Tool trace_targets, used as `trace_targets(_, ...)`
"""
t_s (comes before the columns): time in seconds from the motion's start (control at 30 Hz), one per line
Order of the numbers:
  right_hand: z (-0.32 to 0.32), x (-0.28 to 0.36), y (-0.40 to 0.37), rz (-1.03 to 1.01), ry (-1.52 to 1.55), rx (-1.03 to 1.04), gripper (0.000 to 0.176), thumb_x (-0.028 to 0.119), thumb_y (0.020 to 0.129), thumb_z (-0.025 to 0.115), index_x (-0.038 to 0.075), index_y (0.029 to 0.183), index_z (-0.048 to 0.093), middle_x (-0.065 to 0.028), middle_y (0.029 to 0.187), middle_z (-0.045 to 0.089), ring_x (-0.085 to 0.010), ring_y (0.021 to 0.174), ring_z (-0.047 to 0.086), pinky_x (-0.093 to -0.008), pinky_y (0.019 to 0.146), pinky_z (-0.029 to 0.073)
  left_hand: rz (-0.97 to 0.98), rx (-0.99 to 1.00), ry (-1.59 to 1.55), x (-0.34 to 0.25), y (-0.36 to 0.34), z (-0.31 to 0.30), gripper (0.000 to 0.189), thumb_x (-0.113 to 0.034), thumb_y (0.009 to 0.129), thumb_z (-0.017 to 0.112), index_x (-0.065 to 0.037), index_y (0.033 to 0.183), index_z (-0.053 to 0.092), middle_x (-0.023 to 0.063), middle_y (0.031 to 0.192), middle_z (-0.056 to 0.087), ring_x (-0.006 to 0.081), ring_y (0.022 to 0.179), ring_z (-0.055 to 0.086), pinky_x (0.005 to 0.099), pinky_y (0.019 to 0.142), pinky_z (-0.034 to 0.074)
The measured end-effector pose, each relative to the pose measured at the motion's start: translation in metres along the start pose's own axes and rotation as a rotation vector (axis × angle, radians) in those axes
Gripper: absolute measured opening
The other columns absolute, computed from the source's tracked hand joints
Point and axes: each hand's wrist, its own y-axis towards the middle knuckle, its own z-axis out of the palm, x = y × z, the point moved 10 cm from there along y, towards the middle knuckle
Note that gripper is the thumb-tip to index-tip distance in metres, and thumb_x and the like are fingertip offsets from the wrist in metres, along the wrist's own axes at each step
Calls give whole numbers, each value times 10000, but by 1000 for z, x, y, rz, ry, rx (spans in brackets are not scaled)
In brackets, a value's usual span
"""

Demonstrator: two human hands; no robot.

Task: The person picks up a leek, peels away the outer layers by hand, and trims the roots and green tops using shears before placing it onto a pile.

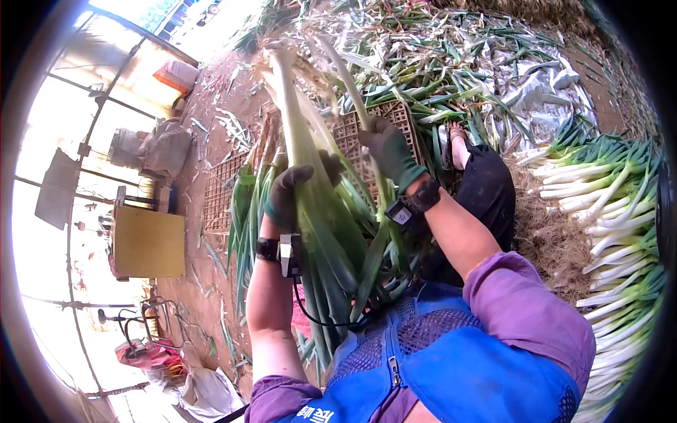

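My left hand (290, 194), in a dark glove with a green cuff, is closed around a thick green onion (285, 95). Its pale root end points up and away from me, and the long green leaves run down over my lap. To the right, my gloved right hand (392, 149) is closed on a thinner green onion stalk (343, 69), which slants up leftward from the fist. More green onions (259, 190) with brownish roots lie left of and beneath my left hand. Brown plastic crates (405, 130) show beneath and behind my hands.
Rows of white-stemmed green onions (617, 204) lie at the right beside a heap of stringy roots (553, 236). Stripped leaves (451, 67) cover the ground ahead. At the left stand a yellow board (149, 241) and a covered bundle (166, 146). My foot (458, 134) rests by the crate.
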Motion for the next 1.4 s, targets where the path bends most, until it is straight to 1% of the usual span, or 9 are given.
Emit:
trace_targets(0.03,6,-10,-3,205,252,-53,153,92,870,651,32,1011,637,-95,818,645,-194,676,650,-293,576,576,-3,12,-4,-1,-3,5,671,-258,760,710,72,1304,496,246,1240,611,384,1186,589,481,1115,411)
trace_targets(0.2,66,92,-58,-1081,-786,-99,65,7,860,602,39,906,634,-115,895,643,-259,837,668,-327,712,596,-21,94,-1,0,-3,5,628,-297,783,703,39,1281,521,195,1161,636,343,1059,632,433,992,489)
trace_targets(0.27,61,111,-65,-775,-531,32,66,3,868,597,38,921,613,-132,855,619,-248,817,658,-338,716,578,-53,91,-39,-1,-6,4,592,-301,778,722,22,1240,543,162,1092,652,298,945,661,408,824,568)
trace_targets(0.37,73,134,-88,-925,-493,39,84,50,910,604,24,989,588,-145,846,616,-240,793,647,-347,717,558,64,30,-6,-23,-19,22,606,-349,785,723,18,1232,544,149,1043,658,294,907,669,406,800,575)
trace_targets(0.5,87,140,-86,-336,-162,465,199,38,962,520,30,1149,586,-132,1065,632,-274,991,649,-323,778,593,52,65,-99,-35,-32,31,707,-407,798,717,8,1324,489,149,1035,640,303,916,658,426,820,575)
trace_targets(0.63,52,198,-99,-1528,-639,-238,278,206,1001,562,32,1219,563,-137,951,663,-249,924,683,-299,741,582,148,217,-74,-61,-54,43,908,-389,805,715,-64,1521,262,154,1055,594,306,921,635,451,814,572)
trace_targets(1.0,8,272,74,-645,-284,455,270,196,972,618,42,1193,625,-113,988,701,-197,918,687,-340,873,543,99,414,-259,-49,-90,132,978,-248,685,773,-17,1495,276,192,1000,614,335,814,645,459,720,578)
trace_targets(1.3,26,235,52,-457,138,791,309,209,933,687,44,1192,649,-90,993,717,-149,823,670,-334,828,547,49,205,-197,-34,-82,104,939,-311,660,750,22,1446,359,152,936,600,287,806,631,391,688,566)
trace_targets(1.4,-26,278,99,-855,-1055,172,177,148,903,655,96,1072,673,-79,944,707,-190,784,668,-367,741,554,63,250,-99,-34,-80,107,948,-314,657,719,60,1443,342,158,939,605,278,794,626,387,696,560)
